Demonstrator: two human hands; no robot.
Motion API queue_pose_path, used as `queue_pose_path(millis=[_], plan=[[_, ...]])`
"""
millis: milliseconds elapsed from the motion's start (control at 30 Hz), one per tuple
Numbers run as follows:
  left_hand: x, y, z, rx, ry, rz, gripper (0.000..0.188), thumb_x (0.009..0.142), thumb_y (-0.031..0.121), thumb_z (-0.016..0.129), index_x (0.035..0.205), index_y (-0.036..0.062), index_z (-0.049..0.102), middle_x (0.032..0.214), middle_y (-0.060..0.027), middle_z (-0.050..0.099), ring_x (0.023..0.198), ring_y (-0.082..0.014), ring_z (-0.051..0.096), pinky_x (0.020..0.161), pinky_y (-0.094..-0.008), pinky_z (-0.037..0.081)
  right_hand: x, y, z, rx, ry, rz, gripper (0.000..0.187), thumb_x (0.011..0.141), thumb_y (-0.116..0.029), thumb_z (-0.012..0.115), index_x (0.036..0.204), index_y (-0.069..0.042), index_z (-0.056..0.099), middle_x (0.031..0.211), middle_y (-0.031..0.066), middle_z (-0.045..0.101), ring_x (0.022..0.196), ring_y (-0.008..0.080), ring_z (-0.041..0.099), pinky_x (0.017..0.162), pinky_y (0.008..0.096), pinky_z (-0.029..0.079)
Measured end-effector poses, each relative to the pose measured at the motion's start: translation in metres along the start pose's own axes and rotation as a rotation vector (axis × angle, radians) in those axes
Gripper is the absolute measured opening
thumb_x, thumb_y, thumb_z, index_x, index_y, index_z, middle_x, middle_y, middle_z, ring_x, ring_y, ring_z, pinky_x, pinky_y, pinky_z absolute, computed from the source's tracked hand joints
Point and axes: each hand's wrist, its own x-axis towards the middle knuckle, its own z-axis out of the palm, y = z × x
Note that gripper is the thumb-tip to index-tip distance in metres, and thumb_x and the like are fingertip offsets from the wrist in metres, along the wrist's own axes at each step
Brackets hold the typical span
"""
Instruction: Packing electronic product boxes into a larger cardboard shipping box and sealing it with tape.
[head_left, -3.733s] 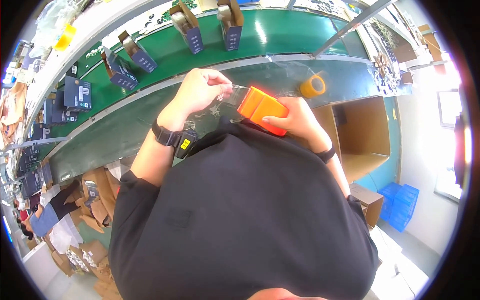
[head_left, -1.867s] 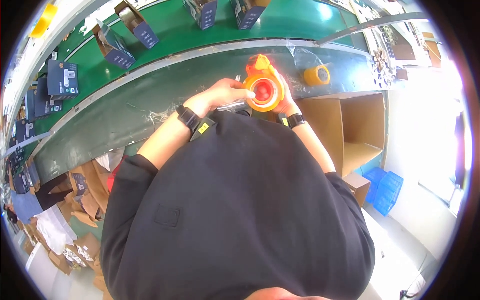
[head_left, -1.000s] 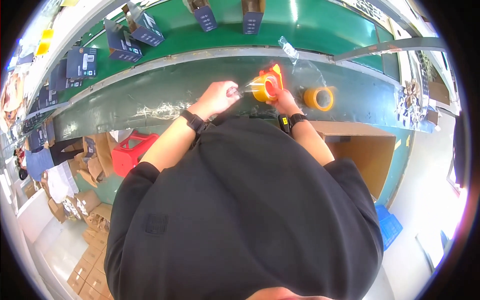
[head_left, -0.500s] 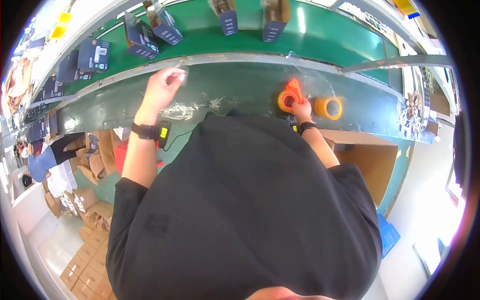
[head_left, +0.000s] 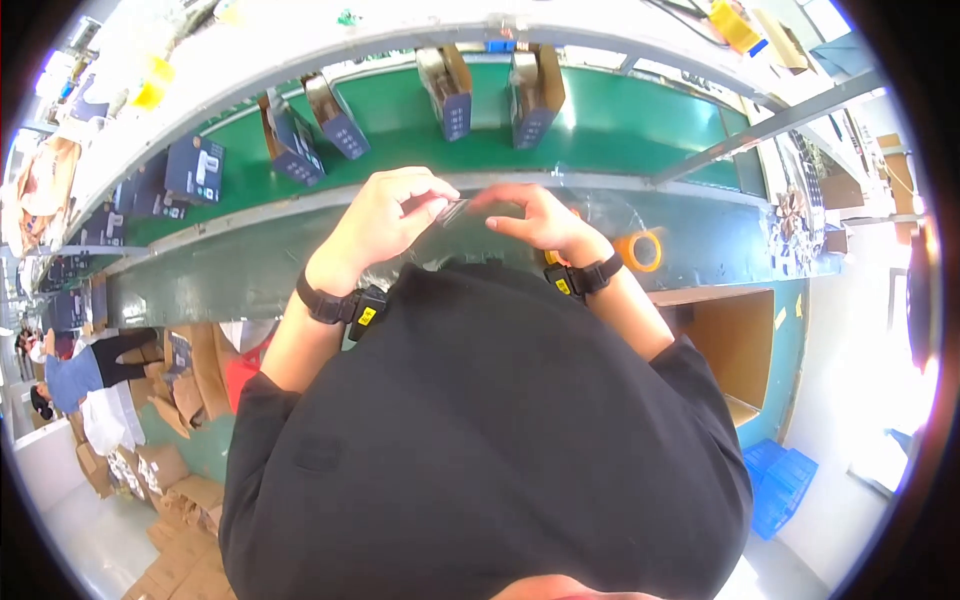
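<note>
Green flat belt across the far side, a row of open blue-and-brown rectangular cardboard boxes (head_left: 455, 112) on it; dark-green flat desk (head_left: 220, 265) before it; hands over desk, clear thin plastic strip (head_left: 455, 211) between left hand (head_left: 385, 215) and right hand (head_left: 540, 218); orange ring-shaped tape roll (head_left: 624, 247) on desk, right; brown rectangular cardboard carton (head_left: 735, 345) below it; blue plastic crate (head_left: 785, 490) behind carton.

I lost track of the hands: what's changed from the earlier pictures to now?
The right hand has let go of the orange tape dispenser, now mostly hidden behind it, and moved left, close to the left hand, which pinches a small clear strip. Whether the right hand touches it is unclear. The yellow tape roll stayed on the bench.
</note>
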Motion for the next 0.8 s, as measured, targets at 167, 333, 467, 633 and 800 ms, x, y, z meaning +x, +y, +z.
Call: queue_pose_path(millis=[167, 333, 467, 633, 800], plan=[[0.000, -0.002, -0.016, -0.078, 0.124, -0.208, 0.014, 0.099, 0.004, 0.069, 0.109, 0.0013, 0.077, 0.098, -0.0070, 0.078, 0.090, -0.0117, 0.071, 0.083, -0.0279, 0.055, -0.006, -0.003, 0.008, 0.156, 0.131, 0.158, 0.028, 0.098, -0.014, 0.072, 0.124, -0.003, 0.072, 0.109, 0.0072, 0.079, 0.102, 0.0139, 0.071, 0.095, 0.0314, 0.055], [0.009, -0.010, -0.029, 0.021, 0.301, -0.101, 0.015, 0.099, 0.005, 0.069, 0.111, 0.0015, 0.077, 0.097, -0.0059, 0.079, 0.091, -0.0110, 0.072, 0.081, -0.0262, 0.055, -0.012, 0.000, -0.009, -0.203, 0.537, 0.366, 0.020, 0.094, -0.019, 0.081, 0.104, -0.003, 0.078, 0.089, 0.0057, 0.078, 0.079, 0.0096, 0.068, 0.072, 0.0275, 0.054], [0.037, 0.002, -0.052, 0.071, 0.415, 0.022, 0.019, 0.101, 0.011, 0.070, 0.117, 0.0032, 0.078, 0.097, -0.0066, 0.080, 0.090, -0.0115, 0.073, 0.082, -0.0257, 0.056, -0.012, -0.021, -0.048, -0.102, 0.636, 0.061, 0.025, 0.091, -0.024, 0.086, 0.102, -0.003, 0.078, 0.081, -0.0036, 0.071, 0.072, 0.0048, 0.057, 0.067, 0.0253, 0.048], [0.076, 0.004, -0.073, 0.024, 0.570, -0.049, 0.019, 0.102, 0.016, 0.070, 0.107, -0.0017, 0.076, 0.096, -0.0069, 0.082, 0.087, -0.0119, 0.075, 0.081, -0.0272, 0.058, 0.004, -0.089, -0.117, -0.089, 0.690, 0.044, 0.015, 0.096, -0.014, 0.080, 0.101, -0.001, 0.076, 0.087, 0.0007, 0.077, 0.081, 0.0045, 0.067, 0.075, 0.0212, 0.052], [0.109, -0.018, -0.074, -0.102, 0.611, -0.208, 0.020, 0.100, 0.017, 0.072, 0.107, -0.0011, 0.076, 0.097, -0.0066, 0.082, 0.087, -0.0125, 0.076, 0.080, -0.0277, 0.059, 0.027, -0.096, -0.159, -0.384, 0.819, 0.062, 0.024, 0.094, -0.028, 0.083, 0.092, -0.005, 0.076, 0.082, 0.0010, 0.077, 0.071, 0.0048, 0.061, 0.070, 0.0236, 0.050]])
